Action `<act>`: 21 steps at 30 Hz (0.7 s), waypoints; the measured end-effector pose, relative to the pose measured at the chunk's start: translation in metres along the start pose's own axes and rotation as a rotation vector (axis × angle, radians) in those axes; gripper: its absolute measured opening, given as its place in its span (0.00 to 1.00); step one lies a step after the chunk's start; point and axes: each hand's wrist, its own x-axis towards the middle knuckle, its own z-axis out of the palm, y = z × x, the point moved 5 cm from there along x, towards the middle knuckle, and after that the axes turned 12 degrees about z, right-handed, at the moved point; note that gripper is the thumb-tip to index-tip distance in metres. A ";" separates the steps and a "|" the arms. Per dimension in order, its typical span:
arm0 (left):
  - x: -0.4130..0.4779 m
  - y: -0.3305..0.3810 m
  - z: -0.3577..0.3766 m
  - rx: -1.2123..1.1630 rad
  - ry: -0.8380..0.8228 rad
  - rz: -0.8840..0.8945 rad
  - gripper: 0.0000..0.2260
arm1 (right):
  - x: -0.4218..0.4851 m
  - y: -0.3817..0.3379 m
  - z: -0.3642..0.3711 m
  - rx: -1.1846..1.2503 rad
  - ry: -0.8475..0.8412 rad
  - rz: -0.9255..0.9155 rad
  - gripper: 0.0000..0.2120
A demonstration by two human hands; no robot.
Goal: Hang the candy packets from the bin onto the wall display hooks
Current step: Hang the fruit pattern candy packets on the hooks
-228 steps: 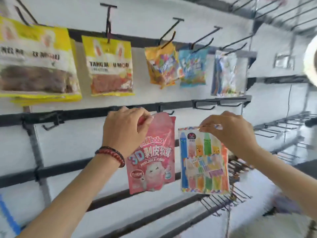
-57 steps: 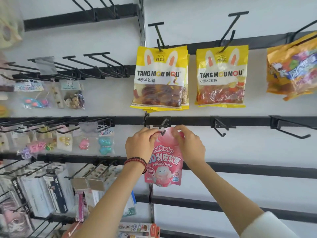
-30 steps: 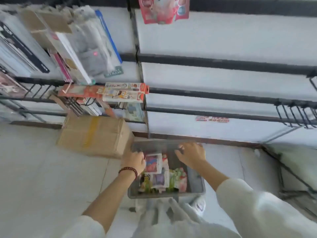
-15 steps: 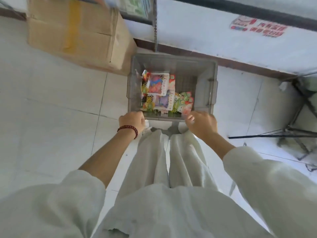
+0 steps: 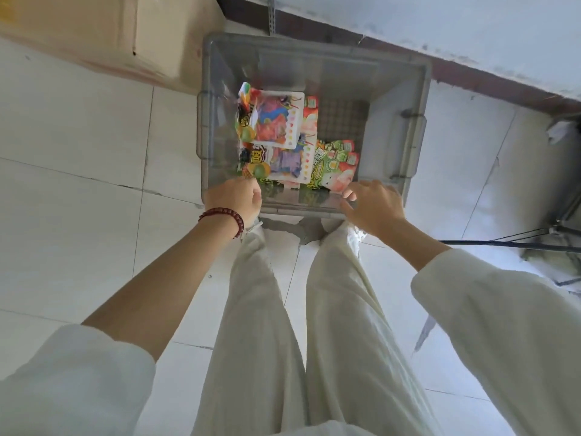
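Note:
I look straight down at a grey plastic bin (image 5: 405,89) on the tiled floor by the wall. Inside lie several candy packets: a white and red one (image 5: 276,119) at the top left, a white and purple one (image 5: 283,162) below it, and green and pink ones (image 5: 334,166) to the right. My left hand (image 5: 234,196), with a red bead bracelet, hovers at the bin's near left rim, fingers curled, holding nothing. Over the near right rim is my right hand (image 5: 372,204), fingers spread, close to the green packets. The display hooks are out of view.
A cardboard box (image 5: 103,29) stands on the floor left of the bin. The white wall (image 5: 440,23) with a dark baseboard runs behind it. Black tripod legs (image 5: 515,243) lie at the right. My legs in light trousers (image 5: 301,309) stand just before the bin.
The pink packet was left hanging on its hook and my gaze dropped from the wall to the bin. Both hands came down to the bin's near rim and now reach slightly further in.

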 end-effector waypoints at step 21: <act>0.214 -0.082 0.196 -0.161 0.024 -0.079 0.14 | 0.252 -0.036 0.163 0.207 -0.053 -0.053 0.30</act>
